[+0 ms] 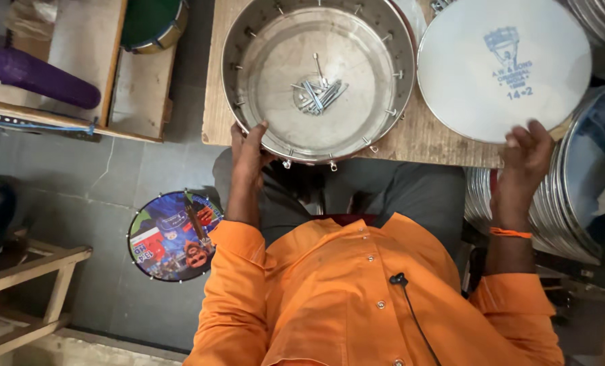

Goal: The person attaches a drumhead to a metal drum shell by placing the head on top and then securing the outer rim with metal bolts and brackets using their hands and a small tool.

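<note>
A round metal drum shell point(248, 41) lies on a wooden table point(424, 139), with a clear skin inside and several loose metal rods point(321, 95) in its middle. My left hand point(248, 150) grips the shell's near rim. A white round drum skin point(502, 68) with a blue printed mark rests to the right. My right hand point(525, 159) holds its near edge, fingers curled over it. An orange thread circles my right wrist. My orange shirt fills the lower part of the view.
A stack of shiny metal rings point(567, 203) stands at the right by my arm. A small drum with a colourful printed skin point(173, 236) lies on the grey floor. A wooden stool point(38, 271) sits at lower left, a purple tube point(34, 74) on a wooden bench at upper left.
</note>
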